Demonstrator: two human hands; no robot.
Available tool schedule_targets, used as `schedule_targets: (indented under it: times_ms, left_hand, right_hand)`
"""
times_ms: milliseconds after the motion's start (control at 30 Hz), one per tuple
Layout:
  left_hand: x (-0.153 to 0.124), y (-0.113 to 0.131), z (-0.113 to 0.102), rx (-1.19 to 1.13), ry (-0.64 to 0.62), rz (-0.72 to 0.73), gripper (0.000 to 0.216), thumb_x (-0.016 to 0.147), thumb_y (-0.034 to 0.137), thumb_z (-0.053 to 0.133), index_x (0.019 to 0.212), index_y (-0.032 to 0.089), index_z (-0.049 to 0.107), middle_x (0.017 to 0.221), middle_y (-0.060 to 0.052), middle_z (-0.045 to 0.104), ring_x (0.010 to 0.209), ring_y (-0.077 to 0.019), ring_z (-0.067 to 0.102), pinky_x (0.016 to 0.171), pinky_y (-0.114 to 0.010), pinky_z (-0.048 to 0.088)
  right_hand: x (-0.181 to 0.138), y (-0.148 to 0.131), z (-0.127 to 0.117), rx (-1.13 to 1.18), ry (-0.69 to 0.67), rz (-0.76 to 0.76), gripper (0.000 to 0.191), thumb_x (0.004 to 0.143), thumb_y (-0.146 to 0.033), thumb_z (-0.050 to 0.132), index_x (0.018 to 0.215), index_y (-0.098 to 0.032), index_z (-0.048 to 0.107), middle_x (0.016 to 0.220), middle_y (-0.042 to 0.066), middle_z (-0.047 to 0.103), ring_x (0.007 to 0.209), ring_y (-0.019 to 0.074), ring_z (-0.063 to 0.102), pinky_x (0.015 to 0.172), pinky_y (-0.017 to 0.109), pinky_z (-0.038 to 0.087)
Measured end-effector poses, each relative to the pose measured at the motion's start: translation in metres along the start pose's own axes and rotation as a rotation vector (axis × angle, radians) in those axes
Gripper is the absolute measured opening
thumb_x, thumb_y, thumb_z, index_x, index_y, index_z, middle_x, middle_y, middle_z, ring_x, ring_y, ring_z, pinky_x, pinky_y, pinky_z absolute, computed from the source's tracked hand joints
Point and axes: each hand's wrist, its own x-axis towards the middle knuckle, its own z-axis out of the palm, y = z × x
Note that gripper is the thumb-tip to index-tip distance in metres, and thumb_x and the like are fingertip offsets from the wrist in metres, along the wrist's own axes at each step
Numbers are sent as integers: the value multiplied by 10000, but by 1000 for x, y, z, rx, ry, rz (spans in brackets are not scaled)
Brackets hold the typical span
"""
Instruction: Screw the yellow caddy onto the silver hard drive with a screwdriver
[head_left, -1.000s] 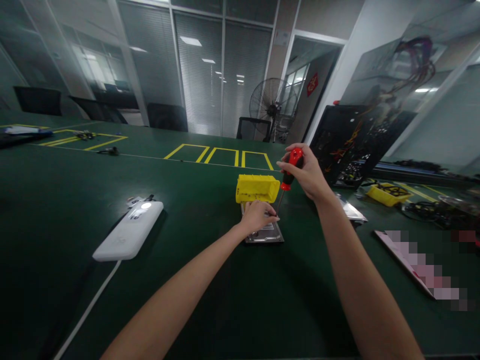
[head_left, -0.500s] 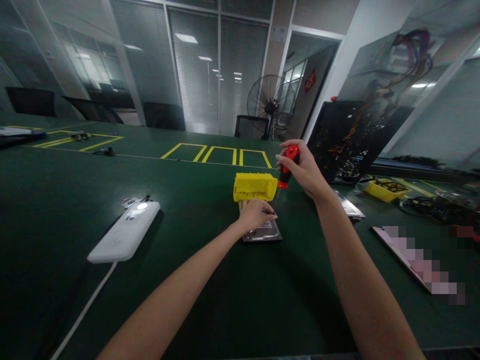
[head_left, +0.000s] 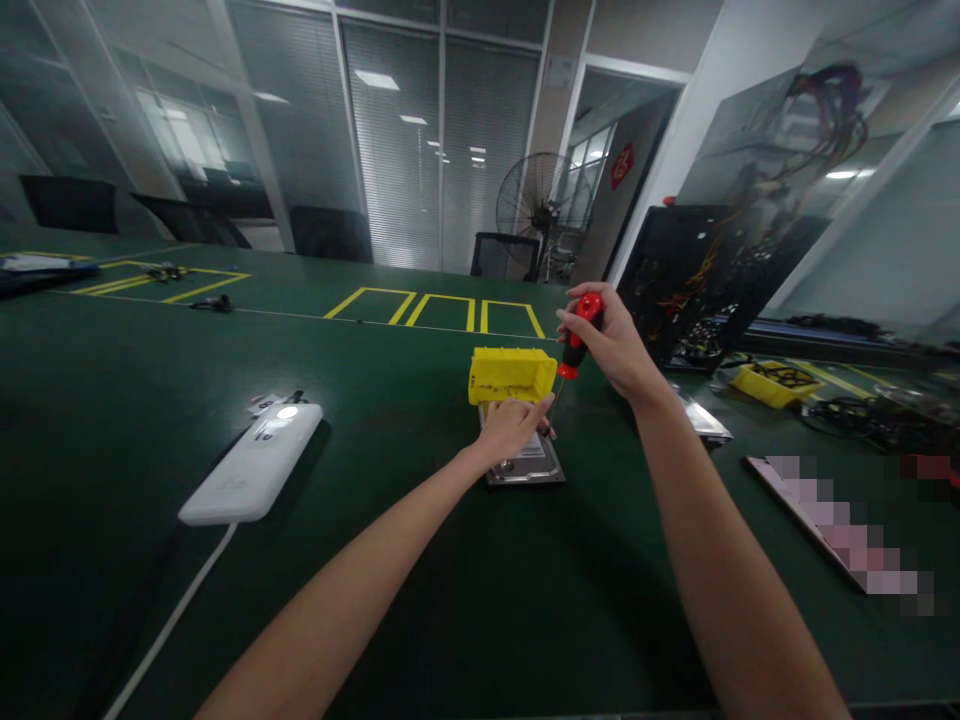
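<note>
My right hand is closed round the red and black handle of a screwdriver, held nearly upright with its thin shaft pointing down at the far right corner of a silver hard drive lying flat on the green table. My left hand rests on top of the drive, fingers curled and pinched near the screwdriver's tip; what they pinch is too small to make out. A yellow plastic bin stands just behind the drive.
A white power bank with a lit indicator and a white cable lies at the left. At the right are a flat metal plate, a second yellow tray with cables, a black open computer case and a pixelated sheet.
The screwdriver and my right hand have shifted only slightly over the drive's corner. My left hand stays on the drive, its fingers a little more extended toward the shaft.
</note>
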Motion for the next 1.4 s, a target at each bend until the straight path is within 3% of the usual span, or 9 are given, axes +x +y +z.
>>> schedule_targets:
  times_ms: [667, 833, 1200, 1400]
  left_hand:
    - [0, 1, 1, 65, 8, -6, 741, 959, 523, 76, 844, 204, 735, 965, -17, 714, 986, -210, 587, 913, -365, 319]
    - [0, 0, 1, 64, 12, -9, 736, 957, 528, 77, 848, 207, 731, 980, -11, 702, 987, -213, 578, 919, -377, 316]
    - [-2, 1, -1, 68, -1, -6, 724, 953, 533, 79, 845, 207, 716, 971, -11, 693, 991, -211, 560, 907, -381, 320]
    - [-1, -1, 1, 55, 2, -2, 741, 944, 560, 81, 828, 215, 726, 953, -9, 696, 969, -217, 565, 925, -394, 312]
  right_hand:
    - [0, -2, 1, 37, 3, 30, 352, 700, -395, 703, 922, -238, 478, 828, -20, 513, 655, 94, 572, 622, 259, 539]
    - [2, 4, -2, 152, -8, 65, 338, 840, -570, 442, 912, -243, 484, 793, -8, 545, 651, 104, 581, 626, 266, 540]
    - [2, 11, -6, 216, 66, 103, 289, 797, -464, 570, 948, -218, 572, 836, 20, 636, 728, 133, 629, 711, 311, 554]
    - [1, 8, -4, 316, 77, 119, 244, 757, -392, 651, 837, -230, 487, 810, -5, 649, 704, 121, 633, 724, 314, 549]
